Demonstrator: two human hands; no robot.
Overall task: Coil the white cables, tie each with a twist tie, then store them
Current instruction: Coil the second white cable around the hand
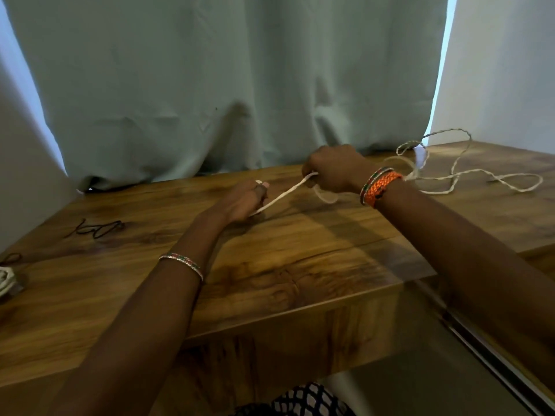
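A white cable (283,195) is stretched taut between my two hands above the wooden table (270,259). My left hand (244,201) pinches one end low near the tabletop. My right hand (333,169) is closed around the cable farther back, with a short loop hanging below its fist. The rest of the cable (456,172) trails in loose loops over the table's far right part, behind my right wrist. A dark twist tie (99,229) lies on the table at the left.
A coiled white cable (7,280) sits at the table's left edge, with another dark tie (12,258) just behind it. A pale green curtain (225,85) hangs at the back of the table. The table's front edge drops off near my body.
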